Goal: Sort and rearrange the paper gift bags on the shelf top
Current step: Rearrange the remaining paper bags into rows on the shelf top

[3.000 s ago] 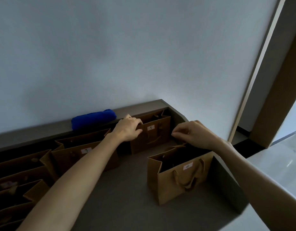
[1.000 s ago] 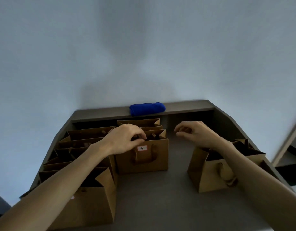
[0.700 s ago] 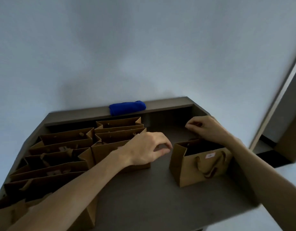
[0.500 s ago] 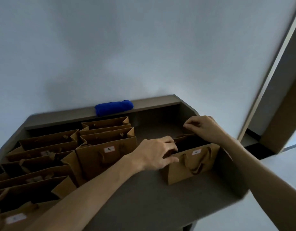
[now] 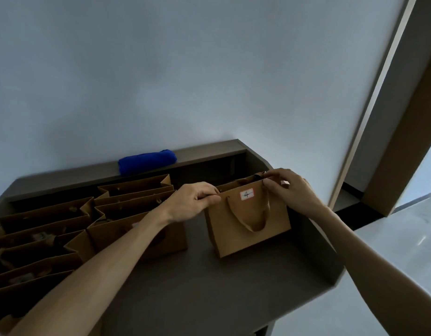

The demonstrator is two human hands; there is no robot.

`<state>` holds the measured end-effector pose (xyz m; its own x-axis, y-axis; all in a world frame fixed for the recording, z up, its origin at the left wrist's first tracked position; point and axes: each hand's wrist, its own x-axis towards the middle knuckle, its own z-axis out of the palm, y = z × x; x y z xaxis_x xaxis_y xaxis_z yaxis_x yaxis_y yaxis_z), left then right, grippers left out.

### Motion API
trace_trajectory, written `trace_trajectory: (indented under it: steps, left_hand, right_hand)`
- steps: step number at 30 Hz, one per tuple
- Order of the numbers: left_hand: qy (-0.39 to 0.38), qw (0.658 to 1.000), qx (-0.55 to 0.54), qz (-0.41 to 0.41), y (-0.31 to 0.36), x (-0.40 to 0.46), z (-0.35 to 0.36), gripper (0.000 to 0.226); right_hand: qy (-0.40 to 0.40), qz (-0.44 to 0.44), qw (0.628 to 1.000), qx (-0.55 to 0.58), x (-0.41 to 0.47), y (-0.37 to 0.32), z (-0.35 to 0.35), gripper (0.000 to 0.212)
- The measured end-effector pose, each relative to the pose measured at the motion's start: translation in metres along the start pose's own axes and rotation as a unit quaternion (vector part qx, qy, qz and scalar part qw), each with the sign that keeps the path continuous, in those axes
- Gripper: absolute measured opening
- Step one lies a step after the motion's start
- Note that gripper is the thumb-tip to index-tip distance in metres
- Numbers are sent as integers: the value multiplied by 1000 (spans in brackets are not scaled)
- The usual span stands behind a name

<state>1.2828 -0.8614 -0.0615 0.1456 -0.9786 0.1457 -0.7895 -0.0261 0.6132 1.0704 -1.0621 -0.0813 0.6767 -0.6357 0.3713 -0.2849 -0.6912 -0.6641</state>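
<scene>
Left hand [image 5: 193, 202] now joins right hand [image 5: 290, 190], fingers pinching bag 4's [image 5: 248, 221] rim at both corners, label facing us.

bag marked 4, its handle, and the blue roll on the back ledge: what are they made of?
Bag marked 4: matte brown kraft paper, by its sharp creases and stiff flat panels. Handle: same brown, a flat limp loop, likely paper or fabric ribbon; cannot tell which. Blue roll: soft cloth, probably a towel, by its rounded, fuzzy-looking edges.
</scene>
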Motion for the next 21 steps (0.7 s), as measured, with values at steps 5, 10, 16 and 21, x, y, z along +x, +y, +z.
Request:
trace_trajectory:
  steps: [5, 10, 16, 21]
  left_hand:
    - [-15, 1000, -12, -3, 5, -19, -12, 23]
    - [-36, 999, 5, -13, 5, -58, -28, 28]
    - [-36, 997, 20, -60, -4, -119, -55, 36]
    - [-16, 994, 28, -104, -20, -159, -78, 31]
  right_hand:
    - [-28, 45, 992, 117, -5, -19, 6, 42]
    - [-63, 30, 980, 184, -23, -42, 28, 40]
    - [-119, 10, 964, 237, -36, -70, 74, 36]
    - [-130, -38, 960, 243, -36, -96, 108, 27]
